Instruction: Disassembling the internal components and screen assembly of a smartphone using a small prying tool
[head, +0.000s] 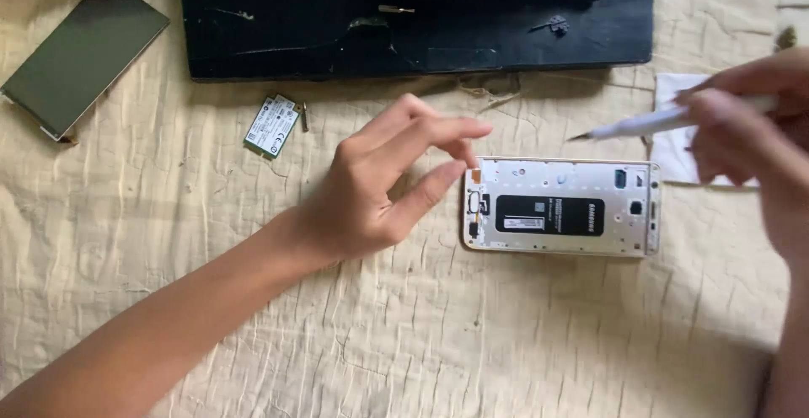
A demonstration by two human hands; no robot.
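1. The left hand [383,186] is hovering half-open, thumb and forefinger narrowly apart and holding nothing, just at nine o'clock of the opened white phone body with its black battery label [559,207].
2. The phone's long axis is running three to nine o'clock.
3. The right hand [750,131] is gripping a slim white pointed tool [649,121], aimed toward nine.
4. Everything is lying on a wrinkled cream quilted cloth [404,334]; a black flat panel [421,22] is sitting at twelve.

I work over a cream quilted cloth [354,342], creased and stitched in rows, covering the whole surface under me. A large black board [337,30], scuffed and dusty, lies along the far edge. A dark glass panel [84,54] rests at far left, a small green circuit card [273,125] near it. Light is soft and even, without hard shadows.
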